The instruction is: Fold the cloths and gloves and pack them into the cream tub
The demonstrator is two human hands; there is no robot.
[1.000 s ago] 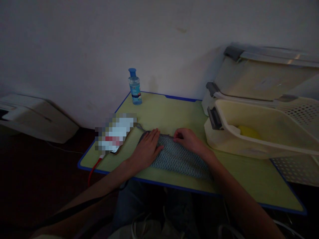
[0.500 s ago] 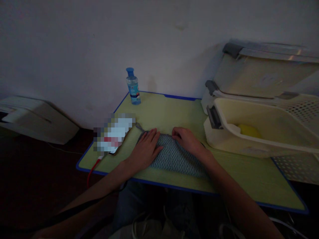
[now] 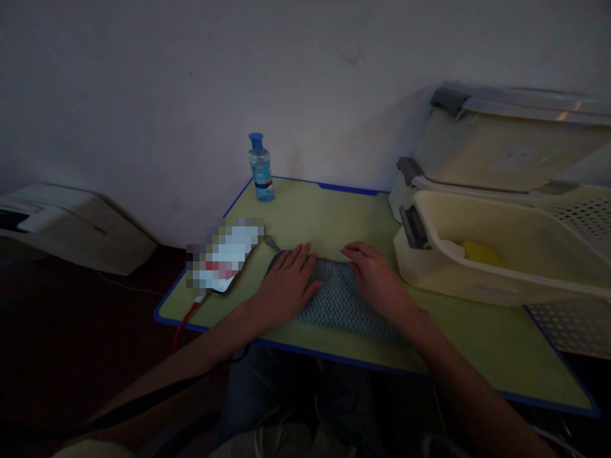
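Observation:
A blue-grey textured cloth (image 3: 329,302) lies flat, apparently folded, on the yellow-green table (image 3: 315,219). At its far left corner a small fabric loop (image 3: 271,242) sticks out. My left hand (image 3: 289,283) rests palm down on the left part of the cloth, fingers stretched forward over the far edge. Over the right part is my right hand (image 3: 377,277), with its fingers extended and pointing left near that same edge. Nothing shows in its grasp. My hand and forearm hide part of the cloth's right end.
Left of the cloth lies a lit phone (image 3: 238,245), its screen pixelated, with a red cable (image 3: 185,322) attached. A blue-capped bottle (image 3: 262,175) stands by the wall. On the right, a cream bin (image 3: 443,280) holds something yellow (image 3: 482,253). Lidded boxes (image 3: 482,149) are stacked behind it.
My right hand's fingers, curled at the cloth's far edge before, have straightened out. My left hand stays flat on the cloth. The view has shifted slightly.

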